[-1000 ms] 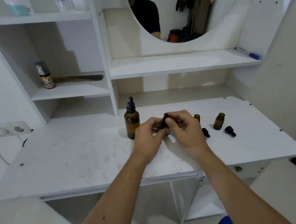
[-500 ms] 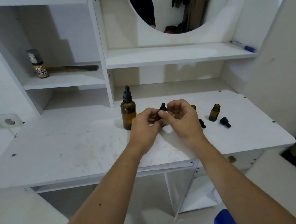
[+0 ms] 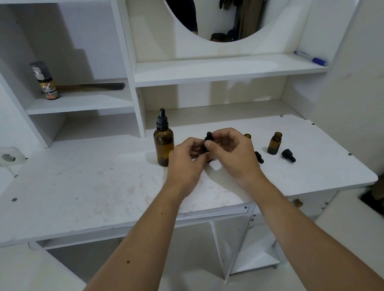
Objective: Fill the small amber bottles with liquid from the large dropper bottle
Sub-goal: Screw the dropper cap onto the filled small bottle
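- Left hand curls round a small bottle, mostly hidden, just right of the big bottle.
- Right hand pinches its black dropper cap.
- Open bottle and loose cap stand further right of the big bottle.

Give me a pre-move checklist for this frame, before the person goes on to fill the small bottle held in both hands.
1. Small bottle gripped: ok. Left hand curls round it; its body is mostly hidden.
2. Its dropper cap off: not ok. Right hand pinches the cap, apparently on the bottle.
3. Large dropper bottle upright and in reach: ok, just beside the left hand, cap on.
4. Other bottles open: ok for the uncapped small bottle; the one behind the right hand is mostly hidden.
5. Loose caps clear of the hands: ok, lying on the desk.
6. Liquid level in the large bottle: cannot tell.
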The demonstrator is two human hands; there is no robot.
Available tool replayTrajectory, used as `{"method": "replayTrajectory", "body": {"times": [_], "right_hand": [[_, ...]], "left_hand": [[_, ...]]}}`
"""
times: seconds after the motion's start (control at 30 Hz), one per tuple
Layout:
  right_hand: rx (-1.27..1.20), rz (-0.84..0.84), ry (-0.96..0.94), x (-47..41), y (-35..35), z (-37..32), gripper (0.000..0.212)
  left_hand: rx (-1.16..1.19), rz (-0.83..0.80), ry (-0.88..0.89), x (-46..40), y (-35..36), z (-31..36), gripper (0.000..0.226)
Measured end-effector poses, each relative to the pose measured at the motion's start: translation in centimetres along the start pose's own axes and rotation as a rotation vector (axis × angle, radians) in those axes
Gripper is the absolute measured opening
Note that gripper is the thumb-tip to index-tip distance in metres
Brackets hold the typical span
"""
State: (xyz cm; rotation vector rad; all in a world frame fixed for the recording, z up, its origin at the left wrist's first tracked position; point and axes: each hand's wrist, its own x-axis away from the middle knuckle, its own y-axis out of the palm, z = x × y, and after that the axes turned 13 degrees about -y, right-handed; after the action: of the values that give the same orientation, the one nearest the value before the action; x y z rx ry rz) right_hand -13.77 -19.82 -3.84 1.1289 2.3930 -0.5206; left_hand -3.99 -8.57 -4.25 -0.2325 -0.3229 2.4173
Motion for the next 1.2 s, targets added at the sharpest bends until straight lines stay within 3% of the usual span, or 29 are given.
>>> {"method": "replayTrajectory", "body": {"times": [0.13, 0.23, 0.83, 1.07, 1.2], "right_hand": [[-0.003, -0.001, 0.000, -0.04, 0.00, 0.06, 0.030], [-0.008, -0.017, 0.000, -0.11, -0.01, 0.06, 0.022], [-0.042, 0.012, 0.019, -0.07, -0.16, -0.08, 0.024], [-0.011, -0.062, -0.050, 0.05, -0.24, -0.45, 0.031], [-0.003, -0.058, -0.021, 0.08, -0.24, -0.04, 0.022]], "left_hand": [[0.010, 0.002, -0.007, 0.03, -0.03, 0.07, 0.026], [-0.005, 0.005, -0.008, 0.08, -0.02, 0.11, 0.026], [-0.006, 0.001, -0.012, -0.06, -0.02, -0.02, 0.027], [-0.028, 0.010, -0.019, 0.04, -0.04, 0.04, 0.030], [-0.023, 0.017, -0.023, -0.03, 0.05, 0.05, 0.029]]}}
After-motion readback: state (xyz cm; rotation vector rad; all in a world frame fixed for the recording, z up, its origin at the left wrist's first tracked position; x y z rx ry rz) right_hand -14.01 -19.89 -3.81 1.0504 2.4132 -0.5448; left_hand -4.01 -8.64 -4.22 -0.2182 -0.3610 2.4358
